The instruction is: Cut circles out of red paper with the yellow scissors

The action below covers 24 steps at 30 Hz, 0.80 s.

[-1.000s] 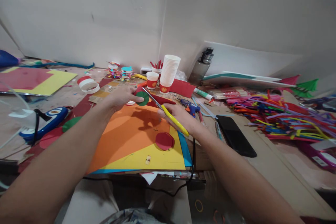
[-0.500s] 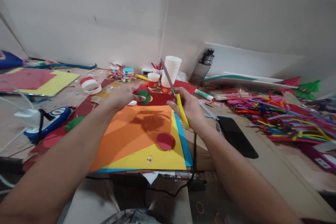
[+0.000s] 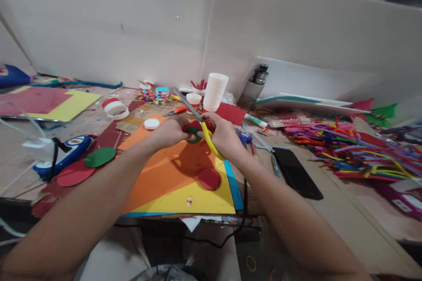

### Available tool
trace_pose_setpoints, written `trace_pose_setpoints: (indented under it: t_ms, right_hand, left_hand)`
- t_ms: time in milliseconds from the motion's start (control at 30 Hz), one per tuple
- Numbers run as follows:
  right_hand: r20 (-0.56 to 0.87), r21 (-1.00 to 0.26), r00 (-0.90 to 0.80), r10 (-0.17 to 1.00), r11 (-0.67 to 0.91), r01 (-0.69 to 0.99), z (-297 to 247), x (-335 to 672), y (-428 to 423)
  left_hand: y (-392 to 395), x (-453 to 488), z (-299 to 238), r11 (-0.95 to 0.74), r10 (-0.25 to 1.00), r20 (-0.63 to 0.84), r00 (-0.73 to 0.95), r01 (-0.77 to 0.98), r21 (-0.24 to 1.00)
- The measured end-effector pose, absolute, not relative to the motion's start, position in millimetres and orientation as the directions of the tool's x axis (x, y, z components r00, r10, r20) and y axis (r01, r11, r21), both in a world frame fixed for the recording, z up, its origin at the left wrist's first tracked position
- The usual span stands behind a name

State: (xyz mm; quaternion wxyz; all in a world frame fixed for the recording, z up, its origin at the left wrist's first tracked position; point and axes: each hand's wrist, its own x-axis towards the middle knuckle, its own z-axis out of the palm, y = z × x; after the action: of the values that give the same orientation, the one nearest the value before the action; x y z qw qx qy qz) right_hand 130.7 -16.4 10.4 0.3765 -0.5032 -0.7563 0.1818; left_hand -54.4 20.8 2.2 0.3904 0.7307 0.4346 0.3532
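My left hand (image 3: 169,131) is closed on a small red paper piece with a green disc (image 3: 194,134) on it, held above the orange sheet (image 3: 165,169). Right beside it, my right hand (image 3: 222,138) grips yellow-handled scissors (image 3: 198,120), whose blades point up and left past the paper piece. The two hands touch at the middle of the desk. A red paper circle (image 3: 209,178) lies on the yellow sheet (image 3: 198,197) just below my right hand.
A stack of white cups (image 3: 215,91), a small red-and-white cup (image 3: 193,100) and a bottle (image 3: 253,85) stand at the back. A black phone (image 3: 295,171) and a heap of coloured pipe cleaners (image 3: 356,149) lie right. Green and red circles (image 3: 99,157), a blue glue gun (image 3: 62,153) lie left.
My right hand swung the scissors from pointing upward back down to the left, and both hands came together over the orange sheet. The left hand drew the paper piece nearer.
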Motion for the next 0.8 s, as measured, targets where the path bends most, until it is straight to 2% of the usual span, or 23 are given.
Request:
trace_pose_setpoints:
  t_ms: [67, 200, 267, 333, 500, 567, 733, 800]
  right_hand:
    - [0.376, -0.726, -0.172, 0.911, 0.405, 0.555, 7.3, 132.5, -12.0]
    - [0.325, -0.872, -0.058, 0.944, 0.323, 0.369, 4.9, 136.9, -6.2]
    - [0.311, -0.900, -0.014, 0.950, 0.299, 0.317, 4.5, 138.5, -4.8]
    - [0.315, -0.906, 0.010, 0.949, 0.297, 0.302, 4.1, 139.4, -4.2]
    - [0.349, -0.893, 0.036, 0.937, 0.321, 0.315, 3.4, 138.4, -6.7]
    - [0.360, -0.885, 0.032, 0.932, 0.331, 0.326, 3.5, 136.6, -8.9]
    - [0.409, -0.803, -0.078, 0.909, 0.400, 0.442, 6.5, 134.3, -12.3]
    - [0.438, -0.750, -0.050, 0.898, 0.395, 0.530, 10.3, 136.2, -13.6]
  left_hand:
    - [20.7, -52.4, 0.5, -0.266, 0.924, 0.156, 0.348, 0.295, 0.918]
    - [21.7, -43.5, -9.1, -0.138, 0.921, 0.167, 0.352, -0.106, 0.985]
    - [20.9, -39.0, -12.6, -0.104, 0.925, 0.170, 0.339, -0.204, 0.974]
    - [18.9, -36.0, -13.6, -0.104, 0.929, 0.170, 0.328, -0.207, 0.973]
    - [12.8, -34.3, -10.0, -0.165, 0.944, 0.171, 0.281, -0.045, 0.985]
    - [11.9, -34.4, -9.3, -0.181, 0.948, 0.182, 0.259, -0.030, 0.983]
    - [18.3, -37.0, -13.0, -0.154, 0.967, 0.178, 0.182, -0.141, 0.978]
    - [23.6, -39.3, -14.6, -0.103, 0.981, 0.136, 0.141, -0.219, 0.970]
